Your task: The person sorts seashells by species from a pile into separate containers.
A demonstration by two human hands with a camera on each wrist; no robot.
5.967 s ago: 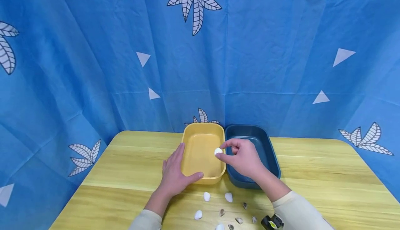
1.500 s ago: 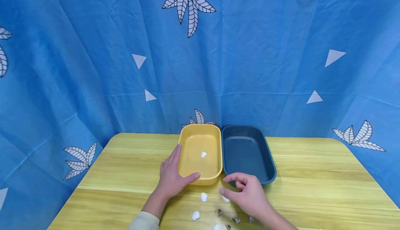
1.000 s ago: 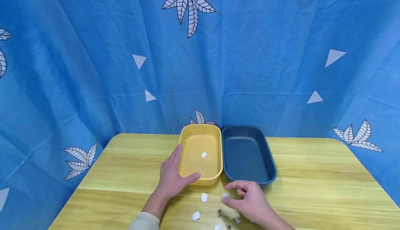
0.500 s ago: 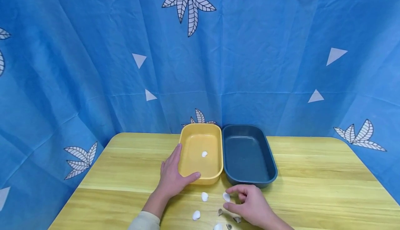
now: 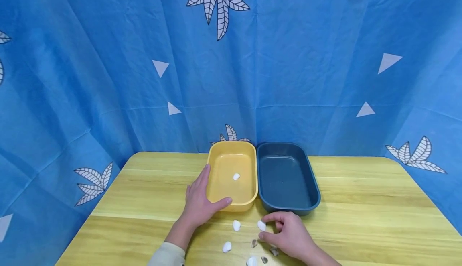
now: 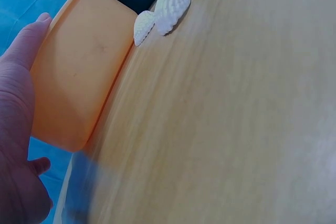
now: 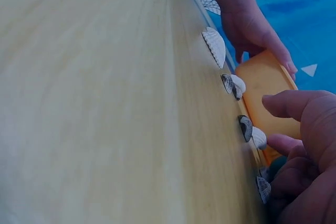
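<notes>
My left hand [image 5: 199,204] rests against the yellow bin [image 5: 238,208], straight fingers along its left side and thumb over the front rim. Inside that bin lies one white seashell [image 5: 236,176]. In front of the dark blue bin [image 5: 290,212], my right hand [image 5: 290,234] reaches to another white seashell [image 5: 261,226] on the table. The index finger touches or nearly touches this shell, and the thumb stands apart from it. In the right wrist view the same white shell [image 7: 259,137] sits by the index fingertip, with a gap to the thumb [image 7: 278,103].
More white shells [image 5: 236,225] and several small dark shells [image 5: 254,243] lie on the wooden table [image 5: 361,206] near its front. Part of a dark shell is hidden by the right hand. A blue patterned curtain [image 5: 306,57] hangs behind both bins.
Six seconds ago my right hand pinched a white shell over the yellow bin; a white shell now lies inside. That hand has come down to another white shell. The left hand stays put.
</notes>
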